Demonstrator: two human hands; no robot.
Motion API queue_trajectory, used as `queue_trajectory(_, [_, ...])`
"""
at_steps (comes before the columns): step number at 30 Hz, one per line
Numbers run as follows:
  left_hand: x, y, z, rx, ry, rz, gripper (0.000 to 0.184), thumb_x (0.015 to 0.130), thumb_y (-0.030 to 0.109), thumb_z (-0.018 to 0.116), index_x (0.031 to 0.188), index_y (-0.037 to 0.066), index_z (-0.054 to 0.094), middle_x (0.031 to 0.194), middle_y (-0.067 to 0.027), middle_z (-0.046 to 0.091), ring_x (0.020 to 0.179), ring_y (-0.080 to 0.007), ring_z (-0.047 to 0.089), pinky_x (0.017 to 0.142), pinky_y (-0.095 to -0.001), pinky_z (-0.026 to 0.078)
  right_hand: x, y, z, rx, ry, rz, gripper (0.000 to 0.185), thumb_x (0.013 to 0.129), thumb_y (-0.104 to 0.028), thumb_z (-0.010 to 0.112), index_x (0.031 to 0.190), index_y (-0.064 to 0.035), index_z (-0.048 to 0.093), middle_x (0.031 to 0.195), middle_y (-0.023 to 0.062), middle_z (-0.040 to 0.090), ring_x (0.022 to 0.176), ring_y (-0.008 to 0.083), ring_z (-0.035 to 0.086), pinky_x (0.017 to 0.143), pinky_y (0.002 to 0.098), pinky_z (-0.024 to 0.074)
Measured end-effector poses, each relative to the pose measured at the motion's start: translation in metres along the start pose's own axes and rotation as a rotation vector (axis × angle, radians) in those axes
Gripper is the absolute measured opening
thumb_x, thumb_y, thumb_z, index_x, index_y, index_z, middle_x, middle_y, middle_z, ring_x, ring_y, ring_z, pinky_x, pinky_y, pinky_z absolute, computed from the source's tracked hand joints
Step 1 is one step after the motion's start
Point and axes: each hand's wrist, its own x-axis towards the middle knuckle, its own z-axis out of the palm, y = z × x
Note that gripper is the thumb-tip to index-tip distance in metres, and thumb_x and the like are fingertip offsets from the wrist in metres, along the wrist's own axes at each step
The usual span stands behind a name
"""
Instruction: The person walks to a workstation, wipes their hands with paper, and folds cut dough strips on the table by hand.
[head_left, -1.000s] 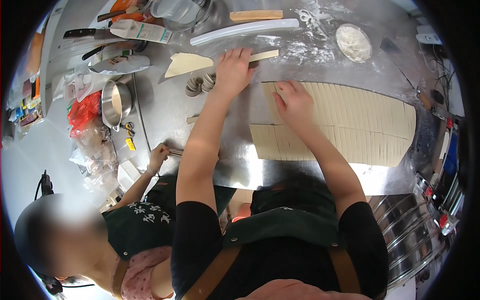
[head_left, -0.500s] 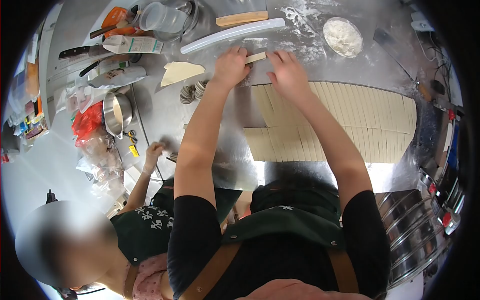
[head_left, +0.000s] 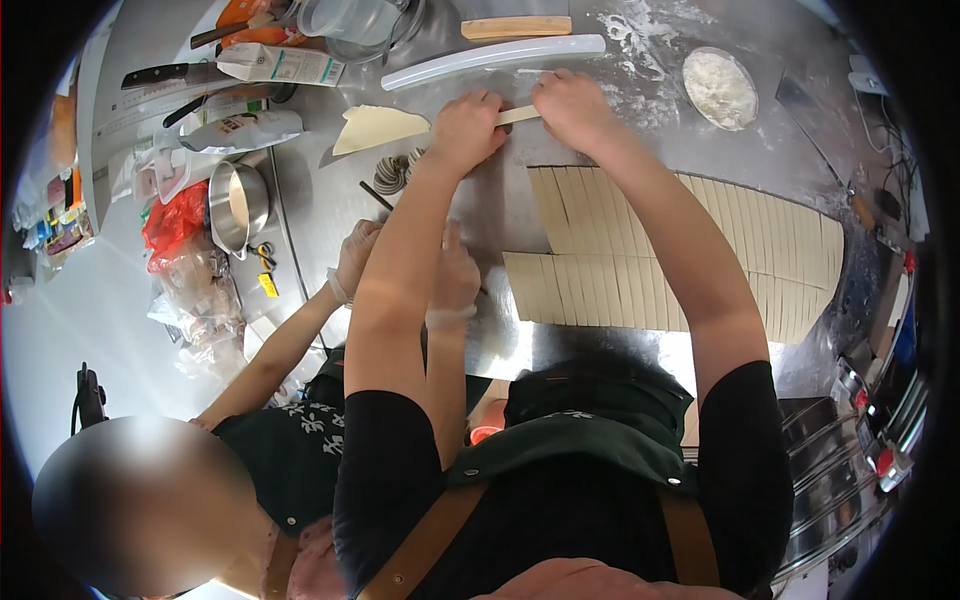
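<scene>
A short pale dough strip (head_left: 518, 115) lies between my hands near the back of the steel table. My left hand (head_left: 468, 128) has its fingers closed on the strip's left end, and my right hand (head_left: 573, 105) is closed on its right end. Left of my left hand is a flat dough scrap (head_left: 378, 130), with striped twisted dough pieces (head_left: 391, 174) below it. Two rows of dough cut into many narrow strips (head_left: 740, 235) lie below and right of my right hand, partly hidden by my forearm.
A co-worker's gloved hands (head_left: 355, 258) are beside my left forearm. Behind my hands lie a translucent rod (head_left: 490, 62) and a wooden-handled tool (head_left: 515, 27). A flour bowl (head_left: 720, 90) stands right; a steel bowl (head_left: 239, 208), knives (head_left: 165, 75) and scissors (head_left: 265, 257) are left.
My right hand has moved from the cut sheet up to the strip's right end and closed there. The co-worker's hands have come up beside my left forearm.
</scene>
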Motion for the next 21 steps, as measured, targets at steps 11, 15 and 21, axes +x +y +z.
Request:
queue_trajectory(11, [-0.018,0.006,-0.056,0.021,-0.117,0.015,0.022,0.070,0.010,0.066,0.090,0.006,0.058,0.090,-0.0102,0.059,0.088,-0.0314,0.060,0.075,-0.0431,0.050,-0.012,-0.031,-0.041,0.026,0.032,-0.002,0.018,0.070,-0.009,0.068,0.087,-0.0047,0.065,0.092,0.0091,0.062,0.093,0.0260,0.061,0.077,0.0379,0.0523])
queue_trajectory(15, [-0.052,0.009,-0.075,-0.023,-0.181,0.027,0.022,0.069,0.008,0.066,0.089,0.007,0.058,0.089,-0.0098,0.058,0.086,-0.0311,0.060,0.072,-0.0425,0.050,-0.032,-0.063,-0.038,0.096,0.061,-0.014,0.016,0.069,-0.010,0.068,0.083,-0.0041,0.064,0.088,0.0088,0.062,0.087,0.0257,0.062,0.073,0.0390,0.0512])
queue_trajectory(21, [-0.128,-0.004,-0.058,-0.107,-0.223,0.013,0.021,0.068,0.008,0.066,0.087,0.007,0.057,0.087,-0.0087,0.057,0.084,-0.0302,0.059,0.070,-0.0409,0.050,-0.068,-0.124,-0.011,0.231,0.066,-0.075,0.010,0.071,-0.006,0.062,0.081,-0.0052,0.066,0.084,0.0093,0.062,0.082,0.0255,0.061,0.069,0.0380,0.0469])
